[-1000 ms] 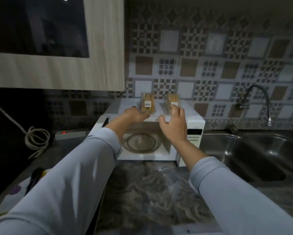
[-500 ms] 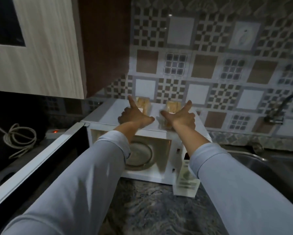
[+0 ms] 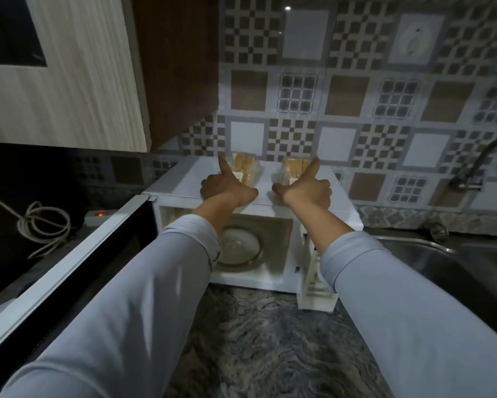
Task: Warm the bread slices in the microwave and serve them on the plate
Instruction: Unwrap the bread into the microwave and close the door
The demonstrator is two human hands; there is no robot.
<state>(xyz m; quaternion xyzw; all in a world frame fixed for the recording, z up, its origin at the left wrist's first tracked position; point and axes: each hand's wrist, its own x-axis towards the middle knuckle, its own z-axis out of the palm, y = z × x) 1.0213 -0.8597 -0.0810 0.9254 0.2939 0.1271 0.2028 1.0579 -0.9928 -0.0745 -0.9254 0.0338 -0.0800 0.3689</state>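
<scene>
Past the open microwave (image 3: 258, 225) at twelve o'clock, my left hand (image 3: 227, 186) and right hand (image 3: 304, 188) rest on its top, spread wide and gripping nothing, each touching a wrapped bread pack (image 3: 245, 168) (image 3: 291, 169) just beyond.

Left hand (image 3: 227, 186) covers the lower front of the left bread pack (image 3: 245, 168) and right hand (image 3: 306, 188) covers the lower part of the right bread pack (image 3: 293, 168); labels too small to read, and I can't tell whether the curled fingers grip the wrap or just rest on the microwave (image 3: 184, 182) top. Left sleeve (image 3: 143, 297) hides part of the turntable (image 3: 241, 248), right sleeve (image 3: 399, 297) hides most of the control panel (image 3: 313, 280). Microwave door (image 3: 69, 271) runs off the left edge, tap (image 3: 477, 165) and sink (image 3: 442, 262) are cut off at the right edge, the plug strip (image 3: 97, 216) is too dim for detail.
</scene>
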